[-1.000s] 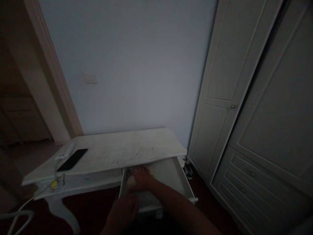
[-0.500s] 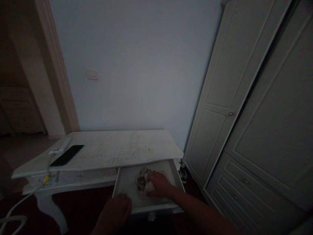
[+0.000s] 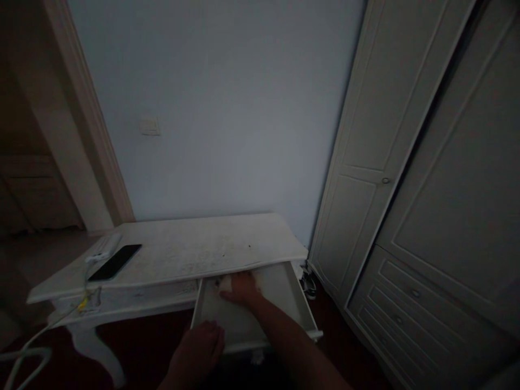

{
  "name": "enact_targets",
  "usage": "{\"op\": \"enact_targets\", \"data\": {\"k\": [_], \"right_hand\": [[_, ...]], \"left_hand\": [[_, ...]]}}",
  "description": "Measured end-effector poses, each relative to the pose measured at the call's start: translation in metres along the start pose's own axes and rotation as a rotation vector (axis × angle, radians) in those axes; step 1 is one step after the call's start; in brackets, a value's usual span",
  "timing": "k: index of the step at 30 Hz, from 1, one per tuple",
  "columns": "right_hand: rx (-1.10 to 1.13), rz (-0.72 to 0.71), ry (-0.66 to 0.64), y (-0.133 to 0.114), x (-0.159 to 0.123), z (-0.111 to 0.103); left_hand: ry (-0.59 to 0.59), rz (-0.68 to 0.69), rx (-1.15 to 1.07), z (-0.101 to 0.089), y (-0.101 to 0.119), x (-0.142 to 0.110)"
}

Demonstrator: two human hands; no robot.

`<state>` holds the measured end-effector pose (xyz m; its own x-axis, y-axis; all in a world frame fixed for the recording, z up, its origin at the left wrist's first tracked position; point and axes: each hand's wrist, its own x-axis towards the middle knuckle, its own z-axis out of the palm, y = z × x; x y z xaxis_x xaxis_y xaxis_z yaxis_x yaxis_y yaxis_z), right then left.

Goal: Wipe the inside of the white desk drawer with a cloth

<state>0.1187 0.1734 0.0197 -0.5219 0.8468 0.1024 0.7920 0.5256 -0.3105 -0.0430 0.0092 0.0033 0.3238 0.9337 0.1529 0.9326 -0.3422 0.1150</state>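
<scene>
The white drawer [image 3: 280,292] stands pulled out of a white table [image 3: 211,238]. Inside it, toward the back left, my right hand [image 3: 240,290] is closed over a crumpled pale cloth [image 3: 225,283] with dark patches. Most of the cloth is covered by the hand, and it lies against the drawer bottom. At the drawer's front left corner, my left hand [image 3: 201,344] has its fingers curled over the edge. The thumb side faces the drawer's inside.
On the table's left end lie a dark phone [image 3: 116,262] and a white power strip [image 3: 104,247] with a cable [image 3: 60,318]. A grey wardrobe [image 3: 361,206] rises at right. Dark shoes [image 3: 309,286] sit on the floor between it and the table.
My right hand has slid the cloth from the middle of the drawer toward its back left. My left hand stays at the front left corner. The view has shifted slightly.
</scene>
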Motion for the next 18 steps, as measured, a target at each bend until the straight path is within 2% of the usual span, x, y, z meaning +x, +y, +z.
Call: {"op": "enact_targets", "data": {"k": [4, 7, 10, 12, 15, 18], "right_hand": [[-0.021, -0.113, -0.063, -0.033, 0.0, 0.014], [-0.068, -0.286, -0.128, -0.033, -0.012, 0.011], [-0.083, -0.501, -0.257, -0.013, -0.032, -0.003], [-0.058, -0.578, -0.345, 0.007, -0.047, -0.016], [-0.016, -0.53, -0.391, 0.041, -0.066, -0.038], [-0.023, -0.409, -0.341, 0.076, -0.082, -0.062]], "left_hand": [[-0.02, 0.022, 0.001, -0.007, 0.003, 0.001], [0.011, 0.025, -0.021, -0.014, 0.007, 0.001], [0.024, -0.004, -0.025, -0.018, 0.011, 0.0], [0.009, -0.008, -0.04, -0.019, 0.013, 0.0], [-0.021, -0.026, -0.056, -0.022, 0.015, 0.001], [-0.08, -0.042, -0.042, -0.025, 0.017, 0.002]]}}
